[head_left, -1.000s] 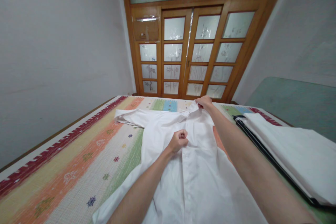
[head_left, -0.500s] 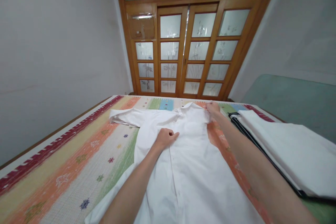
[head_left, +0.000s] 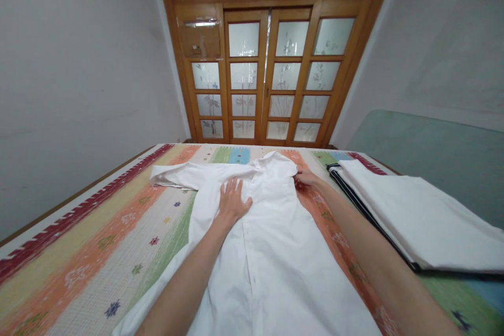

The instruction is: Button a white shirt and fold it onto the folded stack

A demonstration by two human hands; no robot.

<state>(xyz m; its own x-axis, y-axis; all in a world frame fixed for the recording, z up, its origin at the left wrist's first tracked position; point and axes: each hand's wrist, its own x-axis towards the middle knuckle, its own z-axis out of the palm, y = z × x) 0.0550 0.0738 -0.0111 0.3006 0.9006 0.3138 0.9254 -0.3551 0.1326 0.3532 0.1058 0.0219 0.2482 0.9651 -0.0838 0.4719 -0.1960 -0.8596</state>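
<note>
Fingers of the left hand (head_left: 233,200) lie spread and flat on the white shirt (head_left: 271,252), while the right hand (head_left: 304,177) pinches its shoulder edge beside the collar (head_left: 275,161). The shirt lies buttoned-side up on the striped bedcover (head_left: 98,241), left of a folded white stack (head_left: 409,215). A hard tug from the right hand could likely wrinkle the smoothed front.

Soft, even indoor light; sharp centre, wide-angle stretching at edges.

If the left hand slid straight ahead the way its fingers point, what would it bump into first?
The left hand lies flat on the white shirt, fingers pointing away toward the doors. Going straight on, it would probably meet the shirt's collar first, then the striped mat beyond it. Depth is hard to judge here.
</note>
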